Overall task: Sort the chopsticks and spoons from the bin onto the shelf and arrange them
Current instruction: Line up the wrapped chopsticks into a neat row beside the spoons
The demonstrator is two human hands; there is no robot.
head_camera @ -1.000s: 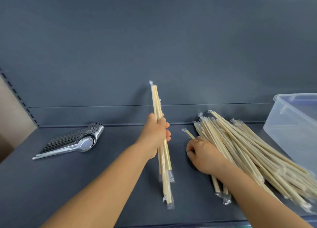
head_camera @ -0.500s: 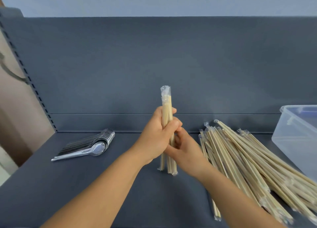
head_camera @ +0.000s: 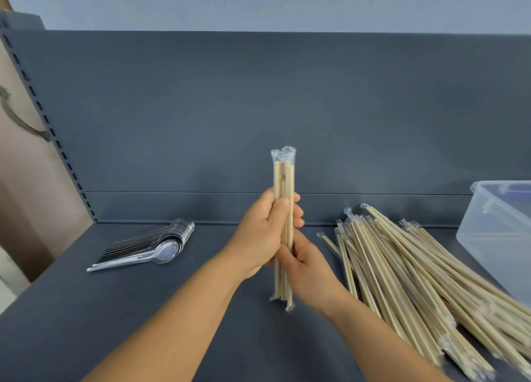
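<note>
- Chopsticks and spoons are the things to sort. Far left on the shelf (head_camera: 71, 318) lies a row of spoons (head_camera: 149, 246), leaning on each other like fallen dominoes. They look neat, so I think they can be left alone.
- Next comes the left hand (head_camera: 258, 238). Its fingers and thumb are curled round a small bundle of chopsticks (head_camera: 284, 203) in clear wrappers. The bundle stands straight up, and its bottom ends look like they touch the shelf or sit just above it.
- The right hand (head_camera: 304, 269) is just beside it, lower down. Its fingers wrap round the same bundle from the other side.
- To do this step well, I would hold loosely and tap the bottom ends on the shelf so they all line up. Squeezing too hard may stop the sticks from sliding level.
- To the right lies the big pile of chopsticks (head_camera: 416, 278), fanned out and a bit messy. The even bundle should go down flat, pointing the same way as its neighbours.
- Far right is the clear bin (head_camera: 500, 238). I cannot see anything left inside it.
</note>
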